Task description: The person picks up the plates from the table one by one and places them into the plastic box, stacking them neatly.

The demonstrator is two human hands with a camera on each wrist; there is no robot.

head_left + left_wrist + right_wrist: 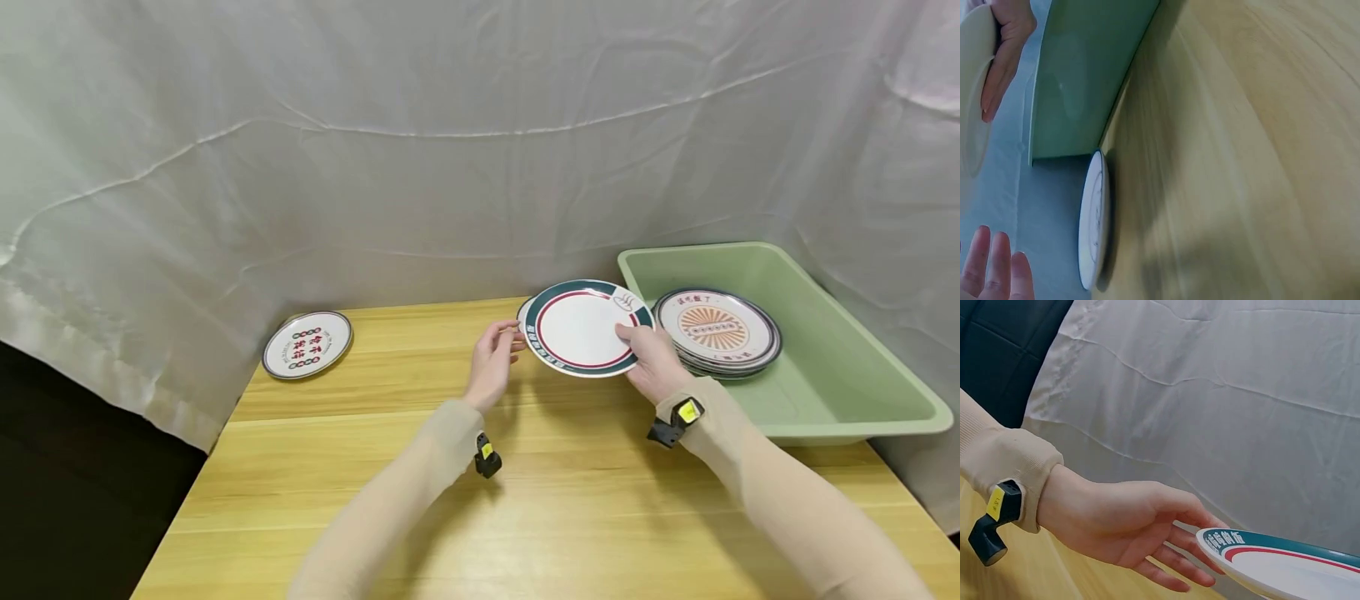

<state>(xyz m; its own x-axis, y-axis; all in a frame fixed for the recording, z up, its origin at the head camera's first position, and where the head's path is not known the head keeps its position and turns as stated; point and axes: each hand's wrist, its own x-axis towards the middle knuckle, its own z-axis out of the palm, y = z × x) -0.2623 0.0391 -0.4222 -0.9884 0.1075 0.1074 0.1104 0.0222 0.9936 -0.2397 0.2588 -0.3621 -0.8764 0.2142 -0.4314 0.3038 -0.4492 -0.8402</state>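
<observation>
My right hand (654, 360) grips the right edge of a white plate (581, 329) with a dark green rim band and a red ring, thumb on top. The plate is held above the table, slightly tilted. At its left edge is my left hand (495, 362), its fingers (1172, 565) extended and loosely spread; whether they touch the rim I cannot tell. Beyond the held plate, another plate (1093, 222) rests on the table, mostly hidden from the head view. Several stacked plates (716, 329), the top one with an orange sunburst, sit in a green tub (832, 392).
The tub stands at the right on the wooden table (420, 367). A small white plate (307, 345) with red and green print lies at the table's far left corner. Grey cloth (450, 183) hangs behind the table and along its sides.
</observation>
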